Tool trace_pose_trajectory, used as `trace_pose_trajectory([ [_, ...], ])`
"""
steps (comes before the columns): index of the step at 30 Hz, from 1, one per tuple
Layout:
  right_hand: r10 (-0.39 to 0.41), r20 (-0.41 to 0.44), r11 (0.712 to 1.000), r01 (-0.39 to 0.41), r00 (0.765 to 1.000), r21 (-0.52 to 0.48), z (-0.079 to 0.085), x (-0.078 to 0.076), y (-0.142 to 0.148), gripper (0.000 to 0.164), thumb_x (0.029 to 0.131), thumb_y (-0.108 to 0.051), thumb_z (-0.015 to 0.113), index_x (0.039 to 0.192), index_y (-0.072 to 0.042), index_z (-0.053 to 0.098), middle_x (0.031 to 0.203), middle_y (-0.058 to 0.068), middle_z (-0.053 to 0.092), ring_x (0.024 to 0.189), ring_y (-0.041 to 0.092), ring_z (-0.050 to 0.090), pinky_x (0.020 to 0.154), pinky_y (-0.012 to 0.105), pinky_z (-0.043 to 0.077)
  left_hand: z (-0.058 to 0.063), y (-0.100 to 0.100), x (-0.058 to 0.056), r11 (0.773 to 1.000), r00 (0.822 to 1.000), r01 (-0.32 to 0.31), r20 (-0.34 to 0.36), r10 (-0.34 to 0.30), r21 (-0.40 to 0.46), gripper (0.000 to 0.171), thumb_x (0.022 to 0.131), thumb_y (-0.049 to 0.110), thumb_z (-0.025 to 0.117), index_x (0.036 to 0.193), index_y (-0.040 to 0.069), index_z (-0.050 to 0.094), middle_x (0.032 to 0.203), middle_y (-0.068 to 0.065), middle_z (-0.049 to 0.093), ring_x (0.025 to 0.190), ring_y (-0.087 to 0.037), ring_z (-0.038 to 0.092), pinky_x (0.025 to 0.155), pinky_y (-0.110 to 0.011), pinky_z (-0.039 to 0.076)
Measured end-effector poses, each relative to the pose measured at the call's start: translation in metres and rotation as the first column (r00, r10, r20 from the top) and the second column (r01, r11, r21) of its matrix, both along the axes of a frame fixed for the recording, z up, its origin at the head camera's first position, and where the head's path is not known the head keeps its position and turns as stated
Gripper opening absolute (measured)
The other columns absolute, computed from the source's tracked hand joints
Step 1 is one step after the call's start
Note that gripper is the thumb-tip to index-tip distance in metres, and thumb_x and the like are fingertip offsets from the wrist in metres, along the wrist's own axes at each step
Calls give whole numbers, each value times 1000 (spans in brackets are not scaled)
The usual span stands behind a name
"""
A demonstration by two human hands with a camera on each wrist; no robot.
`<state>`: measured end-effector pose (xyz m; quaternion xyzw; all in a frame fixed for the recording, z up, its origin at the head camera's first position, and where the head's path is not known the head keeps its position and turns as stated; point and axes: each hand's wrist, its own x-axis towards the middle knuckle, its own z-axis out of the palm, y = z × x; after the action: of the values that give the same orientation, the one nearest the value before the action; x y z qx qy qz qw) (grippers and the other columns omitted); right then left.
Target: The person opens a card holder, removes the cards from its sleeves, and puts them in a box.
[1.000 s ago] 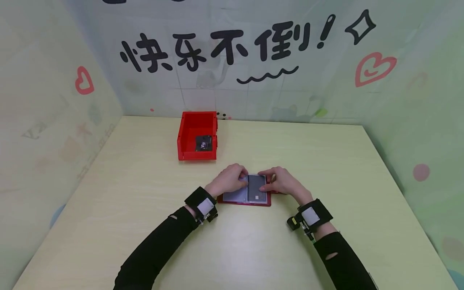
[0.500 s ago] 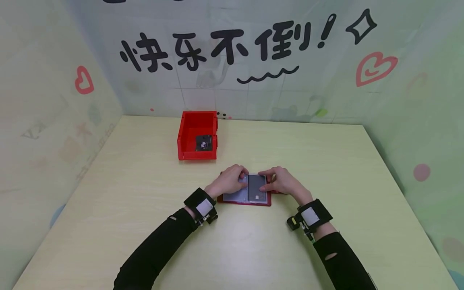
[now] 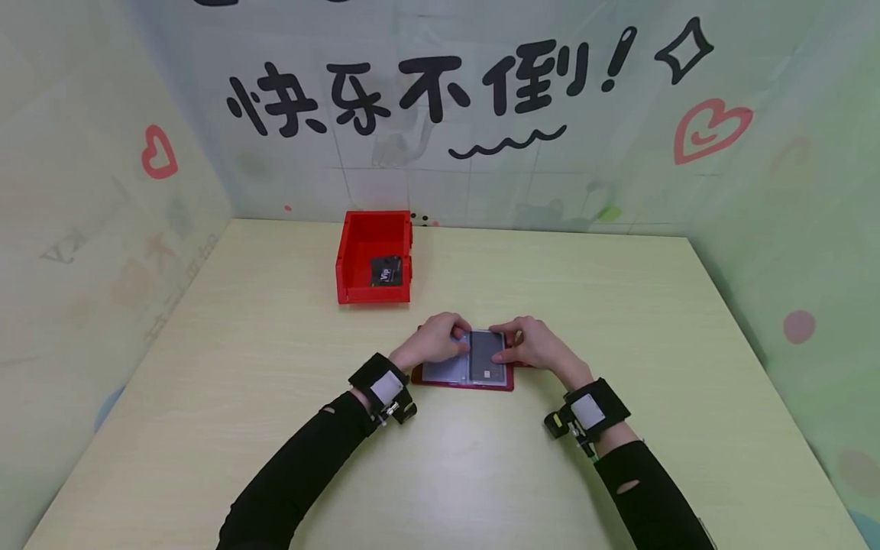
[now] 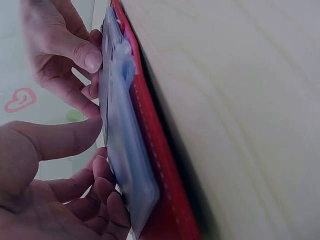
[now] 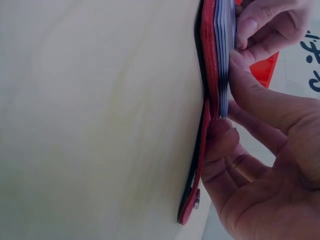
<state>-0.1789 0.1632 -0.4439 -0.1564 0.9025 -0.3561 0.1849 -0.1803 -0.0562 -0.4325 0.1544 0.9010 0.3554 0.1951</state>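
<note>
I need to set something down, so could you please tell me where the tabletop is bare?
The tabletop is bare right of the red bin up to the rear wall, left of it toward the left wall, and between the black sleeves. It is crowded around the card holder, held by the left hand and right hand.

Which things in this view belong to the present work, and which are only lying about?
In the work:
red card holder, open
its clear sleeves
dark card on the right page

Seemingly lying about, though perhaps connected:
red bin
black card marked "Vip", inside it
</note>
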Motion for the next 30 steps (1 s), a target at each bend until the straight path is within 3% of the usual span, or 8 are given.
trace_pose_trajectory([
  [6,4,-16,1000,-5,1000,-12,-1,1,0,56,85,-17,81,136,-3,62,76,2,46,68,16,44,59,26,35,-1,2,-1,998,998,-51,31,51,20,30,95,14,67,123,2,66,106,-12,61,95,-21,54,79,-27,44],
  [13,4,-24,1000,-4,1000,-7,-2,1,1,56,85,-16,81,136,-3,62,77,3,47,69,16,44,59,25,34,0,5,-3,997,997,-81,11,81,10,26,98,19,64,115,1,71,109,-12,69,90,-21,57,71,-24,42],
  [19,-1,-21,1000,1,1000,2,-2,1,0,56,85,-16,81,136,-3,62,77,3,47,70,16,44,59,25,35,-1,8,-4,998,997,-68,-26,67,-4,24,98,19,62,106,0,76,89,-11,67,75,-19,55,60,-23,35],
  [26,6,-32,1000,-6,999,3,-2,1,1,56,85,-16,81,136,-2,62,76,3,47,68,15,44,58,25,35,-4,10,-5,997,997,-71,-27,70,-13,25,99,22,62,100,1,76,81,-5,59,74,-18,52,59,-24,32],
  [30,11,-38,1000,-11,999,-1,-3,1,1,56,85,-16,81,136,-2,62,76,2,48,67,15,44,57,25,35,-5,10,-5,998,997,-66,-38,65,-10,27,99,22,62,88,2,76,70,-1,51,67,-16,49,56,-23,30],
])
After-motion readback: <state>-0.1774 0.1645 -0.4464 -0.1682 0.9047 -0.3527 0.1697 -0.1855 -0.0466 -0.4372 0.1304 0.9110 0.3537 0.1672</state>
